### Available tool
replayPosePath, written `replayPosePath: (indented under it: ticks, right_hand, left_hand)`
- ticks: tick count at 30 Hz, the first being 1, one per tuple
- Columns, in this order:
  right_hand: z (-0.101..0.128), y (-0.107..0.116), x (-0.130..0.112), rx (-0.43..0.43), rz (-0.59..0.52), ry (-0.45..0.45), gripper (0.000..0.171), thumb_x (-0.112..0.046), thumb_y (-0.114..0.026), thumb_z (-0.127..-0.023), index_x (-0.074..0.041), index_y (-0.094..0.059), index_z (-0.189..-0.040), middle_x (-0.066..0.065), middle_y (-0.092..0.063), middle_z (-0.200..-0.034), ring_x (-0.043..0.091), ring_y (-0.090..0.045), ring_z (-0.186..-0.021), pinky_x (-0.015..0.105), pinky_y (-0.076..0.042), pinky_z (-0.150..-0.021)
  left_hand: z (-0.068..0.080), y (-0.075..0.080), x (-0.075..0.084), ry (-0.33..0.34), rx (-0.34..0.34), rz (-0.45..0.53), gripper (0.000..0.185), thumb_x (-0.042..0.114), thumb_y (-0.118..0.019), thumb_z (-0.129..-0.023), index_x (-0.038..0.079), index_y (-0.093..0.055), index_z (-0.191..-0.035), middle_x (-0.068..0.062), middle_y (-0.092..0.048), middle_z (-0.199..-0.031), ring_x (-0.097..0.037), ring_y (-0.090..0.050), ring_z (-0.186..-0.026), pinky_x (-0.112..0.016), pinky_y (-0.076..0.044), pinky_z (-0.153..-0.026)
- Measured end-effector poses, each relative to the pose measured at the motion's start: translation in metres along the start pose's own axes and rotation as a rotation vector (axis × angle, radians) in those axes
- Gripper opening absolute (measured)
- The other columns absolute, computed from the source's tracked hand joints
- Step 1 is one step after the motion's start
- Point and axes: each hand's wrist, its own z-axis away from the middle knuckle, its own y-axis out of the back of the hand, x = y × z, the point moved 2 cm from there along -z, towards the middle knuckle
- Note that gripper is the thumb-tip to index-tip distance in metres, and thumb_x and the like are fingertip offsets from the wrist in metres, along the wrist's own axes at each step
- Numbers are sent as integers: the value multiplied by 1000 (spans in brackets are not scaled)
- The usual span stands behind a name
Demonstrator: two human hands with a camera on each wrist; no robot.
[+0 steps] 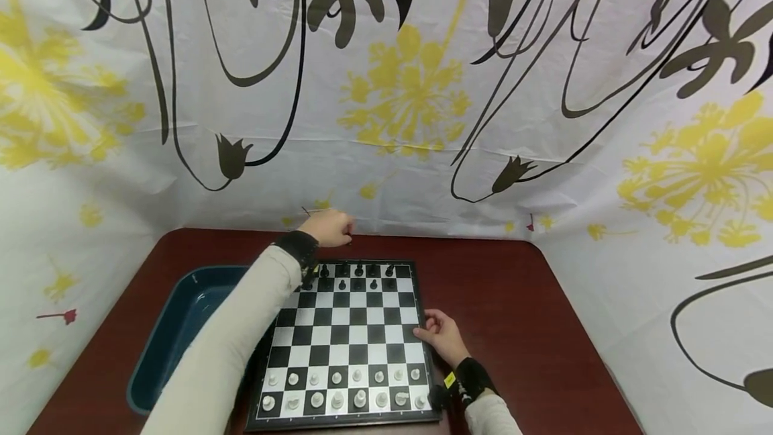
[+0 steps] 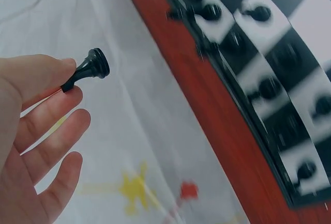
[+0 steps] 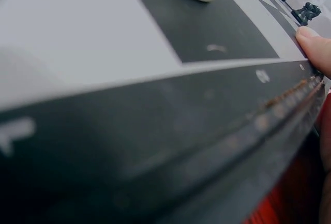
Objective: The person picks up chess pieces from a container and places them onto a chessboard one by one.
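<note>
A dark blue tray [image 1: 181, 327] is parked on the left side of the reddish-brown table [image 1: 531, 307], just beside the chessboard [image 1: 344, 337], and part of it is hidden by the pale sleeve that crosses over it.

The left hand [image 1: 329, 227] is stretched out past the far edge of the board, over by the flowered backdrop cloth [image 1: 398, 99]. A black chess piece [image 2: 88, 69] is pinched there between thumb and forefinger, held in the air with its round base pointing away from the palm. The other 3 fingers [image 2: 54, 154] are left loose and a bit spread, as seen in the left wrist view. Which piece it is can't really be told; it looks like a pawn.

On the board, the black pieces [image 1: 356, 275] are lined up along the far 2 rows, with gaps at the far left where the sleeve covers things. The white pieces [image 1: 341, 388] are set up in the near 2 rows.

Over on the right, the right hand [image 1: 443, 335] is rested against the right edge of the board, about midway along it. Nothing is gripped by it; in the right wrist view a fingertip [image 3: 315, 48] is seen laid on the rim, fingers otherwise relaxed.
</note>
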Motion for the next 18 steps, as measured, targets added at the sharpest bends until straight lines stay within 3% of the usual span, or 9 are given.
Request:
replayPosePath:
  ticks: [6,10,18]
  right_hand:
    - [1,1,-2,-21,-2,-7,44,-8,-76,-70,4,-58,-108,4,-50,-74,9,-45,-61,19,-39,-54]
    - [5,4,-11,-38,-16,-20,44,-6,-75,-70,5,-57,-108,5,-51,-74,10,-46,-61,20,-39,-55]
    - [16,5,-35,-39,-5,16,41,-1,-71,-72,10,-56,-107,11,-51,-76,10,-45,-62,18,-38,-54]
  left_hand:
    - [-34,-22,30,-92,13,-17,7,21,-65,-81,15,-62,-84,4,-55,-74,-12,-50,-67,-28,-44,-63]
    - [-51,-37,45,-117,18,-13,6,21,-65,-81,17,-60,-81,6,-54,-72,-11,-49,-66,-29,-43,-62]
    - [-65,-60,64,-117,29,53,7,19,-63,-84,16,-63,-90,6,-55,-76,-9,-50,-68,-27,-43,-62]
